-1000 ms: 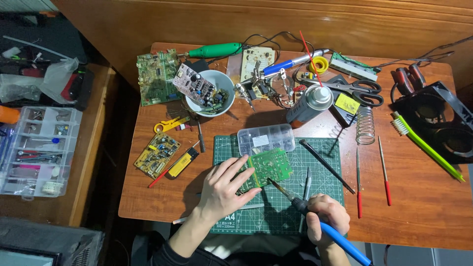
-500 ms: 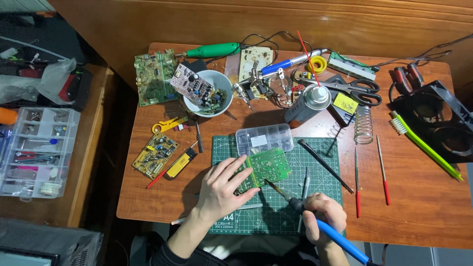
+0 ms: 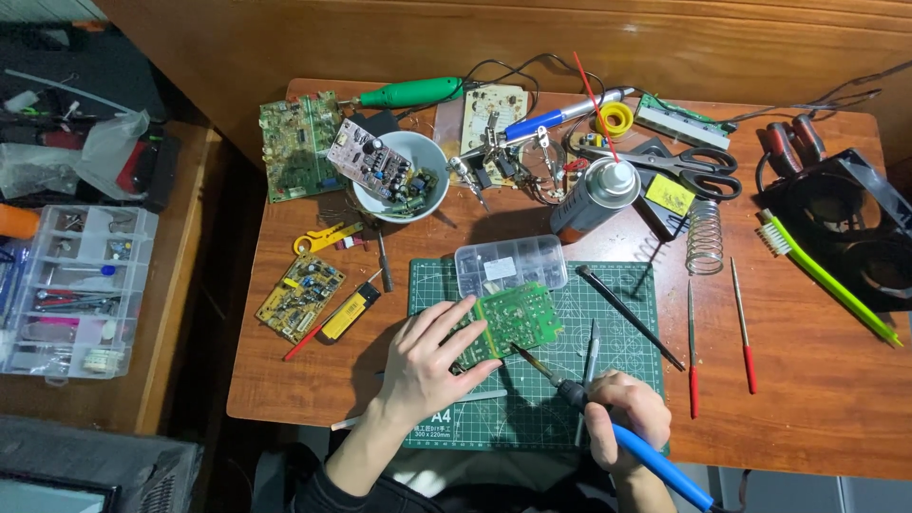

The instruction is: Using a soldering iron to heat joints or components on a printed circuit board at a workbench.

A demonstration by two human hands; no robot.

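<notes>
A green circuit board lies on the green cutting mat near the table's front edge. My left hand rests flat on the board's left part, fingers spread, pressing it down. My right hand grips a soldering iron with a blue handle. Its metal tip touches the lower edge of the board. A thin white rod lies on the mat under my left hand.
A clear compartment box sits just behind the board. A spray can, scissors, a white bowl with a board, other circuit boards, files, a coil spring stand and a green brush crowd the wooden table.
The iron's tip has shifted slightly left toward the board's lower edge. My left hand stays on the board.
</notes>
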